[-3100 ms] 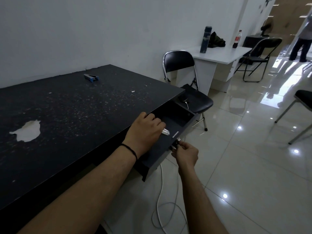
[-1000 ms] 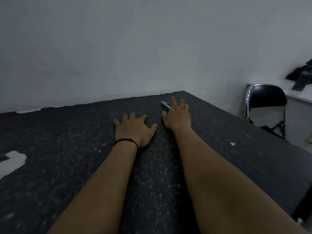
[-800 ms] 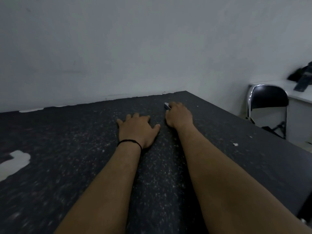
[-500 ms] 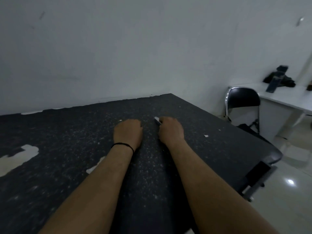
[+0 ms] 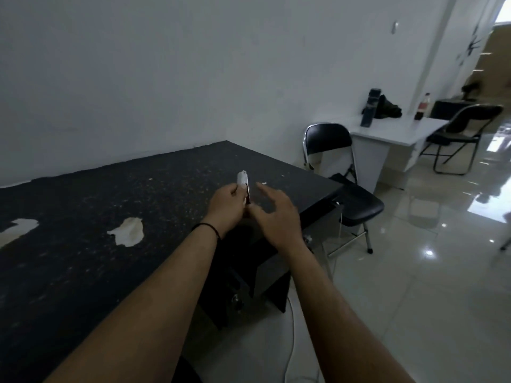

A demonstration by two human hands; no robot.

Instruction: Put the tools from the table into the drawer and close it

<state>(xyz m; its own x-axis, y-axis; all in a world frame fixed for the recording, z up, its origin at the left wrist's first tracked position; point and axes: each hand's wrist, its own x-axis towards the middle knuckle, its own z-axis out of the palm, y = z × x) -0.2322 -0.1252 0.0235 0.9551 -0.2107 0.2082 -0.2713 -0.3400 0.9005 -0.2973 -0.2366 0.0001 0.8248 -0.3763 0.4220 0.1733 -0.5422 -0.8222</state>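
Note:
My left hand [image 5: 225, 207], with a black band on the wrist, is closed around a small tool [image 5: 242, 180] whose pale end sticks up above the fingers. It is held over the right part of the black table [image 5: 96, 217]. My right hand [image 5: 278, 217] is right beside it with fingers spread, its thumb close to the tool's lower end; whether it touches is unclear. Below both hands the dark drawer [image 5: 265, 275] stands pulled out from the table's front edge, and my arms hide much of its inside.
A black folding chair [image 5: 345, 189] stands just past the table's right corner. A white cable [image 5: 291, 338] trails on the tiled floor under the drawer. Further right is a white desk [image 5: 387, 131] with a bottle and another chair.
Both hands lay flat at the table's far side, where the right hand closed on the tool. They have come back over the open drawer, the tool now in my left hand.

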